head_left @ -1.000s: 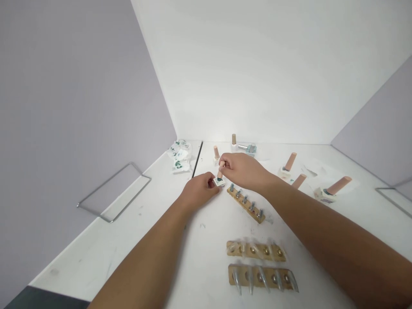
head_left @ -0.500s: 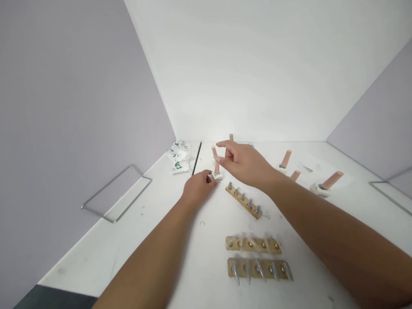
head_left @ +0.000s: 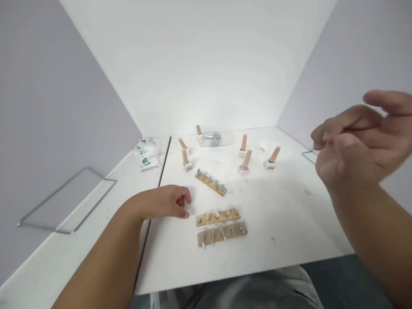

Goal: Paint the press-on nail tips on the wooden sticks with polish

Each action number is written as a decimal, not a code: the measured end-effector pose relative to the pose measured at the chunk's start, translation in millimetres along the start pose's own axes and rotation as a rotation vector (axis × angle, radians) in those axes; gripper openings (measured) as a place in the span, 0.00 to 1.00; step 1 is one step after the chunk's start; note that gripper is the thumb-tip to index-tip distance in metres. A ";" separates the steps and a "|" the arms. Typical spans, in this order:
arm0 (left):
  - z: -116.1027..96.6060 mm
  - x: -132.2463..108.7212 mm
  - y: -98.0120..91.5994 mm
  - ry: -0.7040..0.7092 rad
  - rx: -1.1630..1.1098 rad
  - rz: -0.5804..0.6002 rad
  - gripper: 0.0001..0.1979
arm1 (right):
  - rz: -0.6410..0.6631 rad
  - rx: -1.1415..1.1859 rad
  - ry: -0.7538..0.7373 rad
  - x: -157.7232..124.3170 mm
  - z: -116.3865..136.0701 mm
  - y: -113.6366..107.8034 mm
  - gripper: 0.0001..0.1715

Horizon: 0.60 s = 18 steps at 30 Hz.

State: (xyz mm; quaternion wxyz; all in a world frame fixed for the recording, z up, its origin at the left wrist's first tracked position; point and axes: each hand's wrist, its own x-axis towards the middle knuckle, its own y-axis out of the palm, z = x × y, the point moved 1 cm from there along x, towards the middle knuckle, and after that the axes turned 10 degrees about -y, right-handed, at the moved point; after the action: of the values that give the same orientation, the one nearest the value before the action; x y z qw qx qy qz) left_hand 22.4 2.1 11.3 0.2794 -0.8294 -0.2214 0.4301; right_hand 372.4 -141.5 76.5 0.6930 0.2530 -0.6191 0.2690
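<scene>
My left hand [head_left: 167, 204] rests on the white table [head_left: 283, 214] with its fingers loosely curled and nothing in them. Just right of it lie two wooden strips with metal studs [head_left: 218, 216] and screws [head_left: 222, 232]. A third strip with blue-headed bolts [head_left: 210, 182] lies further back. Beyond that stands a wooden peg on a small white block [head_left: 186, 161], apart from both hands. My right hand [head_left: 354, 141] is raised in the air at the right, fingers apart, slightly blurred and holding nothing.
More pegs on white blocks stand at the back [head_left: 183, 145], [head_left: 243, 145], [head_left: 246, 161], [head_left: 273, 155]. A clear box with a blue-grey part [head_left: 214, 138] sits by the back wall. Crumpled wrappers [head_left: 146, 152] lie back left. A wire frame [head_left: 64, 201] lies at the left.
My right hand let go of the peg and swung up and far to the right. My left hand left the peg's block and drew back toward me. The view turned right and pulled back.
</scene>
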 end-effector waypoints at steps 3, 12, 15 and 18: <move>-10.4 -5.5 11.9 0.038 0.067 0.128 0.18 | -0.016 -0.028 -0.068 -7.7 -23.7 -6.4 0.25; -23.9 -9.1 14.6 -0.013 0.176 0.162 0.15 | 0.038 -0.027 0.104 -68.6 -59.8 -4.1 0.32; -26.6 -10.7 16.7 -0.020 0.205 0.169 0.14 | 0.046 -0.023 0.120 -72.0 -64.0 -9.8 0.34; -28.7 -10.6 19.7 -0.019 0.223 0.175 0.13 | 0.017 -0.020 0.109 -70.4 -66.2 -13.6 0.32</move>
State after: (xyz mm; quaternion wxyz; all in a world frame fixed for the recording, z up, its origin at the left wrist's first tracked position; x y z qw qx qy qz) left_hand 43.3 -26.9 18.2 0.3293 -0.8053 -0.1017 0.4824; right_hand 423.3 -110.3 -0.6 0.7259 0.2258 -0.5853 0.2821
